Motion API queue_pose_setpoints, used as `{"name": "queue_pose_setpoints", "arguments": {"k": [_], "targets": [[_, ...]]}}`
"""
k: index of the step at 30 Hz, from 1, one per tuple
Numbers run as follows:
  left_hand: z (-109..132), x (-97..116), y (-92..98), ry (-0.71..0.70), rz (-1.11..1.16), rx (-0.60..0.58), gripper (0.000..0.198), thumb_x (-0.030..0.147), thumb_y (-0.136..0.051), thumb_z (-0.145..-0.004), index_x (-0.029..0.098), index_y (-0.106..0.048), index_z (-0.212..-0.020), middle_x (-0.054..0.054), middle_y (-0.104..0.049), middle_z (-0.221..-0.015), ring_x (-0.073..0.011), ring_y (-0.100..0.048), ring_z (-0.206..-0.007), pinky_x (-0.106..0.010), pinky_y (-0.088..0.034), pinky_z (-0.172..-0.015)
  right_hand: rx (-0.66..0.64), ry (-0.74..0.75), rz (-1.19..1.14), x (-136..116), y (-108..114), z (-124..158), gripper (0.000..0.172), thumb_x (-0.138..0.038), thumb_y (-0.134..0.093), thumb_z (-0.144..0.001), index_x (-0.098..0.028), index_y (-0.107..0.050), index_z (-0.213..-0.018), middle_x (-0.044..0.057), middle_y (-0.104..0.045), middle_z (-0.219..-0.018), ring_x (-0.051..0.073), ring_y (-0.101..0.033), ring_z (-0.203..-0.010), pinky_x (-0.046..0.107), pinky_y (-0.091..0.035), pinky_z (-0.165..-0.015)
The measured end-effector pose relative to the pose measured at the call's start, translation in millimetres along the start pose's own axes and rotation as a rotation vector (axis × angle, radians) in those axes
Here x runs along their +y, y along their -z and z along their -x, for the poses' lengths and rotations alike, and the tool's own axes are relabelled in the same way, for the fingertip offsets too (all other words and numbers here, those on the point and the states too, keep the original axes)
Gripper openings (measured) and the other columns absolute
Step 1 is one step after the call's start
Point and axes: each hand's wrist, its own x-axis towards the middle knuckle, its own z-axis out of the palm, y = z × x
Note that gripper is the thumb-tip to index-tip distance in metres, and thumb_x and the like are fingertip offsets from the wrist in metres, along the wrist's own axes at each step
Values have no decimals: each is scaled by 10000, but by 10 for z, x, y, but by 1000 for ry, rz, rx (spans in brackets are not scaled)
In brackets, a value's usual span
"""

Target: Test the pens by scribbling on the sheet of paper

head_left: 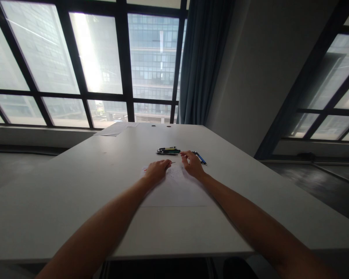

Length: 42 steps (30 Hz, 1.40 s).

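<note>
My left hand (157, 171) rests over the top left of a sheet of paper (174, 195), closed on a thin stick that looks like a pen refill (173, 162). Its slim tip sticks out past my fingertips, and a bit of red shows on the other side of the hand. My right hand (193, 164) hovers at the paper's upper right, thumb and fingers bent but apart. Just beyond its fingertips lies a cluster of pens (167, 150), dark with some yellow. Blue pens (201, 158) lie right beside that hand, partly hidden by it. Faint marks show on the paper.
The white table (75, 201) stretches away toward the windows. More paper sheets (114, 129) lie at its far left, and two dark round fittings (169, 126) sit near the far edge. A blue curtain (197, 69) hangs behind, beside a grey pillar (250, 77).
</note>
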Motion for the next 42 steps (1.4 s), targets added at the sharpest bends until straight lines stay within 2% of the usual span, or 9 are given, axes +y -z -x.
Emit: {"name": "queue_pose_setpoints", "arguments": {"k": [3,6,10,13,18,22,26,42], "targets": [[-15,9,-14,9,-1,-5,309,394,-366,-974,294,-590,-1162,-37,-693,-1070,-194,-651,-924,-281,-452,-752,-102,-9,226,253,-17,12,294,-145,-467,-865,-130,-634,-1106,120,-630,-1082,224,-563,-997,360,-426,-906],[-22,24,-16,17,-2,-19,312,388,-379,-970,301,-596,-1176,-41,-690,-1059,-196,-649,-917,-287,-448,-764,-211,-40,362,411,-82,24,319,-159,-496,-875,-142,-640,-1159,137,-624,-1100,243,-555,-1015,366,-428,-889],[-15,38,-15,15,-32,-15,323,357,-375,-970,297,-593,-1201,-47,-685,-1043,-204,-644,-912,-300,-447,-780,-308,-32,380,432,-150,9,292,-168,-498,-895,-176,-672,-1129,116,-659,-1013,219,-579,-945,329,-440,-835],[-4,33,-20,6,-46,-27,329,330,-372,-968,290,-589,-1212,-54,-681,-1043,-208,-640,-915,-309,-448,-789,-337,-35,351,400,-146,-9,253,-151,-505,-889,-165,-705,-1043,108,-675,-999,215,-586,-960,322,-439,-854],[8,7,-37,2,-33,-59,332,330,-361,-969,283,-599,-1195,-61,-679,-1034,-205,-636,-919,-312,-449,-805,-307,-62,236,335,-107,-19,171,-102,-574,-825,-138,-724,-900,97,-697,-950,196,-615,-911,302,-461,-840],[4,-12,-55,4,-41,-49,348,350,-325,-978,269,-605,-1170,-69,-681,-1033,-214,-638,-918,-325,-451,-795,-219,-63,5,183,-77,-7,142,-131,-614,-802,-153,-724,-890,72,-720,-886,165,-638,-758,283,-497,-735],[-5,-16,-64,14,-50,-51,321,317,-352,-968,254,-603,-1159,-81,-674,-1056,-218,-636,-930,-332,-448,-805,-186,-85,-145,3,-53,13,121,-163,-641,-782,-179,-735,-857,49,-729,-813,154,-638,-671,268,-497,-641],[-3,8,-37,16,-14,-33,334,345,-330,-979,243,-620,-1111,-78,-677,-1010,-214,-638,-890,-323,-446,-776,-183,-145,-245,-114,-94,37,105,-211,-661,-781,-189,-741,-845,44,-733,-795,148,-635,-641,262,-478,-597]]}}
